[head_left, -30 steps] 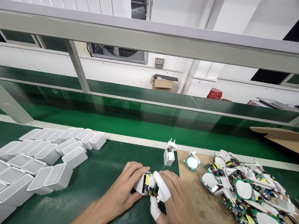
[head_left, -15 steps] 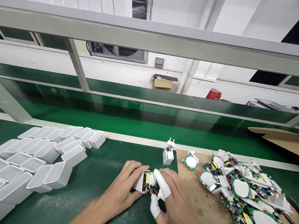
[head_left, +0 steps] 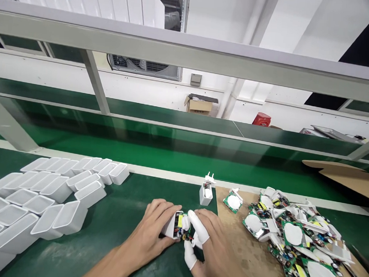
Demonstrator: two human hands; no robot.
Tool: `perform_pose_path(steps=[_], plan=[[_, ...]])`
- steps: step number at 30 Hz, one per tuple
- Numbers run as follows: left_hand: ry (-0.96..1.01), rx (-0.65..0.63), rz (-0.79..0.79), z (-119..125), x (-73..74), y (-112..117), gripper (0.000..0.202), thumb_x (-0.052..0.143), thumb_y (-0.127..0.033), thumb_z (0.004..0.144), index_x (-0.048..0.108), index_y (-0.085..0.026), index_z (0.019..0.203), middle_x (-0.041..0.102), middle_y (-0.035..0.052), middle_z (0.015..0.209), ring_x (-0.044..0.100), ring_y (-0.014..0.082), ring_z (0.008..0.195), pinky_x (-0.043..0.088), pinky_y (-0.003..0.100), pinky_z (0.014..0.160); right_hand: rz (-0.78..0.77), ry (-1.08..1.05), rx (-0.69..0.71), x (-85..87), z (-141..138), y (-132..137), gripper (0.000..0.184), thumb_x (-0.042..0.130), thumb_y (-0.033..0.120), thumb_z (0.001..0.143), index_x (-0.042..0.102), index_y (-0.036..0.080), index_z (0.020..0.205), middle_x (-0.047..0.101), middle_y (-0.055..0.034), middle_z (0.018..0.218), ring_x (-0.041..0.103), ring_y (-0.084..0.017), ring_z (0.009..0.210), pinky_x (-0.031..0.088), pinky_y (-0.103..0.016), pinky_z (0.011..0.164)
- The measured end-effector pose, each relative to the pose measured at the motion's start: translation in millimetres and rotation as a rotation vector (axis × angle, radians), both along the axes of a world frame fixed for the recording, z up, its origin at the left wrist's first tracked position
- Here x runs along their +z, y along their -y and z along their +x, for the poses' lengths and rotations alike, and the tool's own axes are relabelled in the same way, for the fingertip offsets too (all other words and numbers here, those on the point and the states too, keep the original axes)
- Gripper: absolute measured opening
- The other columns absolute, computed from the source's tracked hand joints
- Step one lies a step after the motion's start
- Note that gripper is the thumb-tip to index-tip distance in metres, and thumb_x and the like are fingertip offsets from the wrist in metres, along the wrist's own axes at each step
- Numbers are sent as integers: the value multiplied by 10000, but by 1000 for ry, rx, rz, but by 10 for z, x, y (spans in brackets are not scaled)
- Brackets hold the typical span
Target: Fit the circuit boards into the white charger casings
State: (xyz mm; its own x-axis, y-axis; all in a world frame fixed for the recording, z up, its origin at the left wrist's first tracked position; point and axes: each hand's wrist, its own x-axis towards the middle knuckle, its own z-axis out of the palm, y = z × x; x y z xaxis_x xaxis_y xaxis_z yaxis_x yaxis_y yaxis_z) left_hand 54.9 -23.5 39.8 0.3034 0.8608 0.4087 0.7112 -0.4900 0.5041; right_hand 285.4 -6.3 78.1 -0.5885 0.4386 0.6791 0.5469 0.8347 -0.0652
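Note:
Between my hands is a white plastic housing [head_left: 169,226] lying on its side, its mouth turned to the right. My left hand [head_left: 155,228] grips the housing from the left. A circuit board [head_left: 184,224] with a yellow part sits partly in the housing's mouth. My right hand [head_left: 212,246], with white finger cots on thumb and forefinger, pinches the board's outer end. Behind them stands another white housing [head_left: 205,196] with a board and a two-pin plug piece sticking out of its top. A single circuit board [head_left: 233,201] lies to its right.
Rows of open white housings [head_left: 39,203] cover the left of the green table [head_left: 113,218]. A heap of circuit boards [head_left: 295,238] lies on brown cardboard [head_left: 242,255] at the right. A pale frame bar [head_left: 192,53] crosses above the far side.
Both hands keep their grip on the housing and the board, with barely any movement. The whole view has shifted slightly.

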Motion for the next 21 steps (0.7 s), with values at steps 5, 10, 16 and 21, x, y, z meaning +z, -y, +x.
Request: perform_pose_path(steps=[5,10,16,21], plan=[[-27,8,5,-10,16,39,642,818,-209,905,499,-272,1458,645,77,1319,525,294,1167,508,480,1034,41,37,-13,167,-19,16,537,545,87,830,584,42,1364,731,-160,1179,683,-317,1121,625,-458,937],[10,-15,12,-19,10,51,654,805,-172,902,496,-278,1468,650,70,1333,523,287,1181,518,460,1055,-2,30,-19,156,-30,27,550,526,92,828,577,82,1375,732,-140,1181,692,-305,1110,633,-455,931],[58,-26,9,3,16,51,632,789,-164,912,504,-284,1463,649,88,1331,527,299,1181,525,504,1063,-30,32,21,-54,-49,23,603,516,84,837,516,60,1440,703,-171,1221,656,-330,1163,617,-507,980],[147,-107,-81,24,87,76,613,726,-148,940,503,-300,1490,660,96,1347,566,296,1194,550,507,1060,-173,3,104,-174,-36,-2,674,558,109,872,413,108,1530,668,-173,1303,624,-339,1249,589,-538,1047]])
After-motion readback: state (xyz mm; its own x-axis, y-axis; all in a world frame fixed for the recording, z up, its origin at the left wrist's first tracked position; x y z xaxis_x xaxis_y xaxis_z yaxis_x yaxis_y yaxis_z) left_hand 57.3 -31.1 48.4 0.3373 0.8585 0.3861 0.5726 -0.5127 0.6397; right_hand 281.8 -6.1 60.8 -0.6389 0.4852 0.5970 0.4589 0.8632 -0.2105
